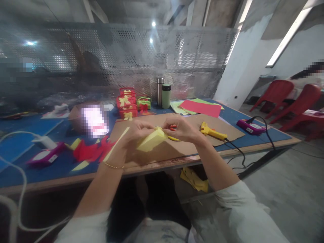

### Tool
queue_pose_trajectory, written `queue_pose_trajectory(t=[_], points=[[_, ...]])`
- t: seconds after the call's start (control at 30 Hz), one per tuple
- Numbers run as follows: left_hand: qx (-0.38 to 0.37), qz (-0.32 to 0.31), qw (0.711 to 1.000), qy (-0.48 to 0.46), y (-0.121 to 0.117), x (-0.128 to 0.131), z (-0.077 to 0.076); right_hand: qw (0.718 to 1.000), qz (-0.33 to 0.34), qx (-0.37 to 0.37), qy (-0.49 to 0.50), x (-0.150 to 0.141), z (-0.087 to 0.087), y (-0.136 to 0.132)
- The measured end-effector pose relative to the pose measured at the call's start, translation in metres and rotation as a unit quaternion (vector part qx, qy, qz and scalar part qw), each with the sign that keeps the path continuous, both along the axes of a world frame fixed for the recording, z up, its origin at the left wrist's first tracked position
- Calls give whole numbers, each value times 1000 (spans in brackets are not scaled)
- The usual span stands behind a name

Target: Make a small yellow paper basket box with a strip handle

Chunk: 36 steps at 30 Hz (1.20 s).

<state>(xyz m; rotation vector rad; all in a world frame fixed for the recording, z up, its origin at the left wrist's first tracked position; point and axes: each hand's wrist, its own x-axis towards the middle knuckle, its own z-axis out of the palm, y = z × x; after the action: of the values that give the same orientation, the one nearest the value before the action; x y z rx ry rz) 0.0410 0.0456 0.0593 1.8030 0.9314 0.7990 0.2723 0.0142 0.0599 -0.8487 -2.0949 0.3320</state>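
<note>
A folded yellow paper piece (pixel 151 140) is held over the brown cardboard sheet (pixel 217 125) on the table. My left hand (pixel 135 131) pinches the paper's left upper edge, fingers closed. My right hand (pixel 182 129) is closed on the paper's right tip, with orange-handled scissors (pixel 173 128) partly hidden under its fingers. A yellow glue gun (pixel 212 132) lies on the cardboard just right of my right hand.
Red and yellow paper scraps (pixel 91 151) and a purple device (pixel 46 156) lie at left on the blue mat. Small red and green gift boxes (pixel 128 102), two flasks (pixel 163 96) and coloured sheets (pixel 199 107) stand behind. Another purple device (pixel 250 127) sits right. Red chairs (pixel 291 101) stand far right.
</note>
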Motion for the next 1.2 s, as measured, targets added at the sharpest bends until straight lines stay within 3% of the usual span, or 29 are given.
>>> queue_pose_trajectory(t=[0.33,0.6,0.7,0.87,1.2], points=[[34,-23,999,5,3,0,0,997,4,75,-15,-3,2,-2],[43,-14,999,-18,5,0,-3,992,-67,95,-54,3,6,-15],[54,-34,998,-24,8,1,-4,991,-65,109,-51,1,7,-18],[118,-46,992,8,13,-2,-4,992,-45,96,-66,-6,7,-16],[161,-86,982,52,7,1,4,997,-12,37,-66,-11,8,-15]])
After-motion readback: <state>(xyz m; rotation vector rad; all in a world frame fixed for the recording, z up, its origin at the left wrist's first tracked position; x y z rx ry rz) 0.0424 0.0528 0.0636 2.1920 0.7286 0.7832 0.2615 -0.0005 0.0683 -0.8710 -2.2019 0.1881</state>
